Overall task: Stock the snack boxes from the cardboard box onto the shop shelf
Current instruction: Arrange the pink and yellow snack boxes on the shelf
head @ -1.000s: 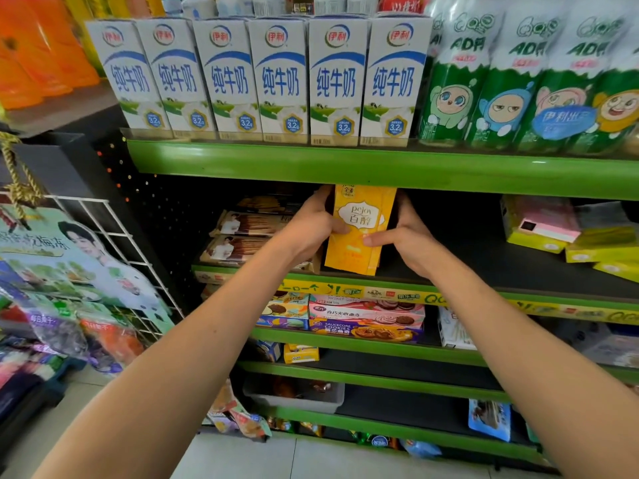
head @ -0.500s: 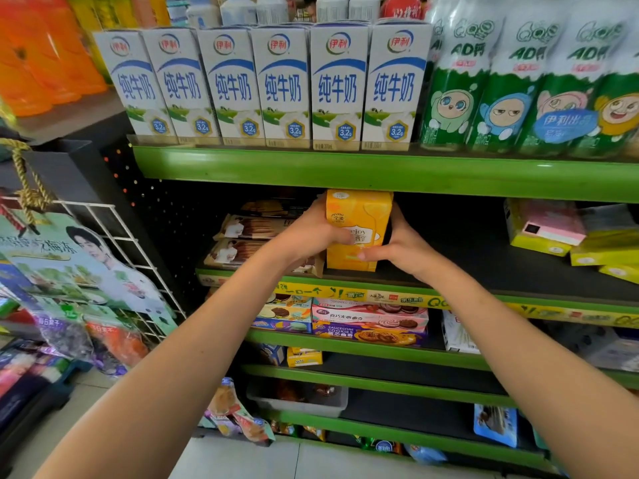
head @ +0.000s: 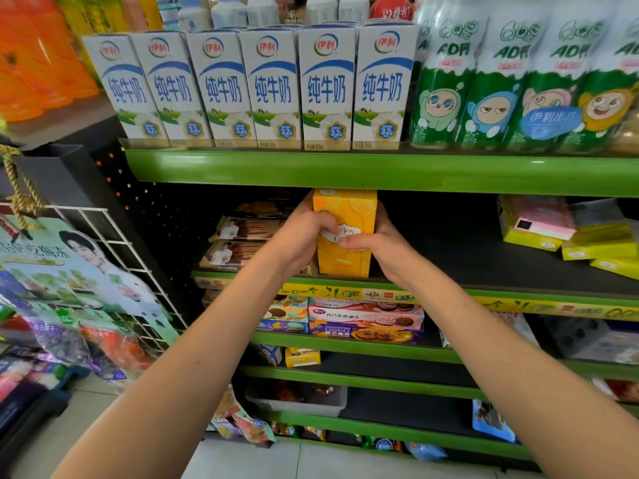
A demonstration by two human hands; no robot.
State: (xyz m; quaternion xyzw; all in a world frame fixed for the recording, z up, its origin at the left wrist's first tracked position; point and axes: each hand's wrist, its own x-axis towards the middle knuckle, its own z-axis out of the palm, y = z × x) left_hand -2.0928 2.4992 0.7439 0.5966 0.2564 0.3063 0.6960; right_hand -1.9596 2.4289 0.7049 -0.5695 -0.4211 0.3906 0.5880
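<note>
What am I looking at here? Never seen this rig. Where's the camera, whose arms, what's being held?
There is no robot here. A person wears one wide-angle camera on the head, looking forward and down, so the two bare arms reaching in are the wearer's own. The left hand and right hand both grip an upright yellow snack box, standing at the front edge of the green shop shelf. Flat biscuit packs lie to its left, yellow and pink boxes far to its right. On the shelf above stands a row of milk cartons. The cardboard box is out of view.
</note>
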